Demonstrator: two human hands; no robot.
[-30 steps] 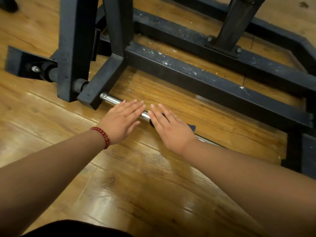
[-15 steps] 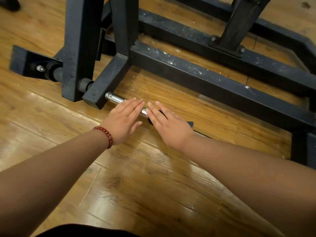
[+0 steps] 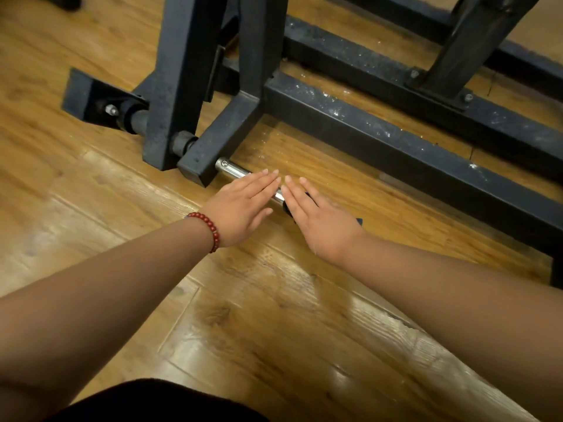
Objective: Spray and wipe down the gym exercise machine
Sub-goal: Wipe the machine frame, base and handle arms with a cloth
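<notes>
Fingers straight, left hand (image 3: pixel 240 208) and right hand (image 3: pixel 323 226) cover chrome bar (image 3: pixel 234 170) — dark piece (image 3: pixel 359 221) beneath mostly hidden.

Glossy wood floor (image 3: pixel 274 345), matt metal frame (image 3: pixel 396 141), chrome bar (image 3: pixel 234 170)

Both hands lie flat, fingers straight, over a chrome bar (image 3: pixel 234 171) low above the wood floor (image 3: pixel 274 345). The left hand (image 3: pixel 240 208) wears a red bead bracelet (image 3: pixel 207 228); the right hand (image 3: pixel 323 222) covers something dark (image 3: pixel 359 221) on the bar. Beyond the fingertips stands the dark steel frame (image 3: pixel 365 123), speckled with droplets.
</notes>
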